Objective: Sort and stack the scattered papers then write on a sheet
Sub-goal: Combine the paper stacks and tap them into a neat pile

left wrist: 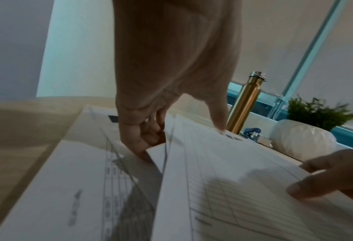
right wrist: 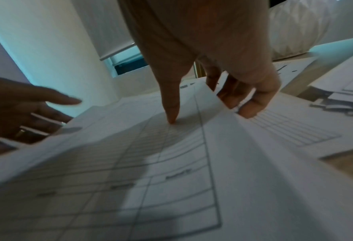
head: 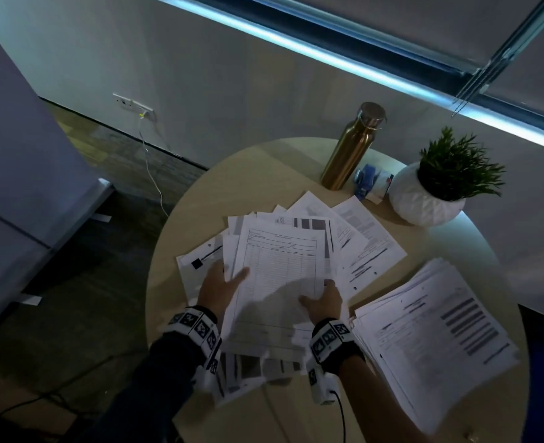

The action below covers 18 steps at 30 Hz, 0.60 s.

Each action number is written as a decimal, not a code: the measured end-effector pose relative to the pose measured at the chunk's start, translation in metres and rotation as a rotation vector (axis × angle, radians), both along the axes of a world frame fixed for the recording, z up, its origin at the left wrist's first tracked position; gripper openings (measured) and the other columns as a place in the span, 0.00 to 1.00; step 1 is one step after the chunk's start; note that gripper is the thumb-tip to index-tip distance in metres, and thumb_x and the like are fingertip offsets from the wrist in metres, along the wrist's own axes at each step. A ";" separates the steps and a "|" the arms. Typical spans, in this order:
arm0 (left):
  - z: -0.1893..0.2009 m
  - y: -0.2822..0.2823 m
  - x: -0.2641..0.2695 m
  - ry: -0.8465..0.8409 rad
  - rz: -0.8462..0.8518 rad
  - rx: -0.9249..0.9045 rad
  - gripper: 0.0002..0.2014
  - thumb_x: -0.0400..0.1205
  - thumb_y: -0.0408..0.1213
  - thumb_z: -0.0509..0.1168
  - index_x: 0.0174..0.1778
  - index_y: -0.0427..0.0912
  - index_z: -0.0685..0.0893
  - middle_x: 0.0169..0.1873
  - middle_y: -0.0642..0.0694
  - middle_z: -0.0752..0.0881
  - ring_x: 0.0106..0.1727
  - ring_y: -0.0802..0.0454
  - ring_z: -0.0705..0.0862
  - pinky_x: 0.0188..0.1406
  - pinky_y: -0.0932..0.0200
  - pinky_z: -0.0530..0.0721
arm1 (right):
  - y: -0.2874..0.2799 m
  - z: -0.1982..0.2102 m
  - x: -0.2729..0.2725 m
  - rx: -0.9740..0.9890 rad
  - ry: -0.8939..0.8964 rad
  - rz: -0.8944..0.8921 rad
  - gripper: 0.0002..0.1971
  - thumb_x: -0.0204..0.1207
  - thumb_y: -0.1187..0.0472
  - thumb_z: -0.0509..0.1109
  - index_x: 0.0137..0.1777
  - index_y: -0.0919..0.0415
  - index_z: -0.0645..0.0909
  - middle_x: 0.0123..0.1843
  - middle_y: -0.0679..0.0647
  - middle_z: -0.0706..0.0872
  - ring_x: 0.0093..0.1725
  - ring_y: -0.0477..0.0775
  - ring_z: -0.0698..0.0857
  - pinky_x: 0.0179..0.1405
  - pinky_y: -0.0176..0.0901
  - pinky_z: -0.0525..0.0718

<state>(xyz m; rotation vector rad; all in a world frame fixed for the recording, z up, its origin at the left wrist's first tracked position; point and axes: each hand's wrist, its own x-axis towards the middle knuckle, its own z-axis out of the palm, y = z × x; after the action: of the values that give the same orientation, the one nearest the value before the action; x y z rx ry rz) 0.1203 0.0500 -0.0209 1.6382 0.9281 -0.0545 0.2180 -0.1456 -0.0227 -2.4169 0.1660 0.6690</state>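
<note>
A loose pile of printed papers (head: pixel 299 231) lies spread over the middle of the round wooden table (head: pixel 258 167). On top is a sheet with a ruled table (head: pixel 280 266), lifted a little. My left hand (head: pixel 221 284) grips its left edge, thumb on top (left wrist: pixel 220 120) and fingers curled under (left wrist: pixel 138 141). My right hand (head: pixel 323 298) grips the right edge, thumb pressing on top (right wrist: pixel 171 112) and fingers curled round the edge (right wrist: pixel 252 106). A squared stack of papers (head: pixel 437 340) sits at the table's right. No pen is visible.
At the back of the table stand a gold metal bottle (head: pixel 352 148), a blue stapler-like item (head: pixel 368 182) and a white pot with a green plant (head: pixel 430 199). A wall socket with a cable (head: pixel 143 113) is on the left wall. The table edge is close to my body.
</note>
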 end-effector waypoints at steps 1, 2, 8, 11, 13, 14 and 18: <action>-0.003 0.000 -0.002 -0.018 -0.037 0.003 0.36 0.70 0.52 0.74 0.72 0.44 0.72 0.69 0.45 0.79 0.66 0.46 0.79 0.65 0.51 0.77 | 0.001 0.000 -0.001 -0.099 -0.026 0.044 0.33 0.67 0.56 0.78 0.69 0.62 0.68 0.69 0.63 0.70 0.68 0.66 0.70 0.64 0.58 0.76; -0.007 0.000 -0.003 -0.023 -0.082 0.016 0.36 0.68 0.47 0.76 0.71 0.44 0.72 0.69 0.44 0.79 0.65 0.46 0.80 0.65 0.50 0.78 | 0.002 -0.001 -0.001 -0.169 -0.043 0.070 0.32 0.67 0.55 0.78 0.68 0.60 0.70 0.69 0.62 0.66 0.68 0.67 0.68 0.65 0.59 0.74; -0.010 -0.006 -0.023 -0.066 -0.089 0.053 0.30 0.79 0.26 0.63 0.78 0.40 0.64 0.74 0.40 0.73 0.73 0.44 0.72 0.72 0.54 0.66 | -0.002 0.006 0.011 -0.153 -0.103 -0.095 0.25 0.66 0.54 0.78 0.62 0.56 0.74 0.72 0.61 0.63 0.70 0.67 0.64 0.70 0.60 0.71; -0.012 0.003 -0.038 -0.053 -0.111 0.000 0.29 0.78 0.28 0.67 0.76 0.42 0.68 0.69 0.42 0.78 0.68 0.46 0.76 0.66 0.57 0.74 | -0.012 0.002 0.027 -0.009 -0.107 -0.147 0.40 0.64 0.53 0.80 0.71 0.66 0.66 0.69 0.64 0.70 0.70 0.66 0.70 0.68 0.58 0.72; -0.015 0.005 -0.040 -0.064 -0.094 -0.064 0.27 0.75 0.29 0.71 0.71 0.42 0.73 0.63 0.44 0.82 0.64 0.47 0.81 0.52 0.69 0.80 | -0.013 -0.001 0.029 0.144 -0.069 -0.111 0.32 0.69 0.57 0.77 0.68 0.70 0.69 0.60 0.65 0.78 0.60 0.65 0.80 0.56 0.53 0.79; -0.014 0.005 -0.038 -0.069 -0.055 -0.105 0.29 0.74 0.31 0.73 0.71 0.41 0.73 0.62 0.44 0.81 0.62 0.47 0.82 0.47 0.73 0.80 | -0.011 0.002 0.026 0.163 -0.009 -0.054 0.26 0.74 0.58 0.73 0.67 0.71 0.70 0.58 0.64 0.80 0.57 0.63 0.81 0.53 0.50 0.78; -0.005 -0.001 -0.028 -0.084 0.059 -0.189 0.28 0.76 0.37 0.72 0.72 0.44 0.72 0.64 0.46 0.80 0.62 0.49 0.80 0.63 0.57 0.76 | 0.000 0.001 0.005 0.166 0.240 0.259 0.23 0.79 0.51 0.65 0.69 0.66 0.75 0.67 0.60 0.81 0.66 0.60 0.80 0.60 0.43 0.76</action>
<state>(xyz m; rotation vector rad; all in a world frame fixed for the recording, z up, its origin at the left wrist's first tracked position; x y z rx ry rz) 0.0928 0.0486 -0.0255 1.4277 0.8792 -0.0319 0.2234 -0.1455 -0.0222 -2.2132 -0.1044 1.0480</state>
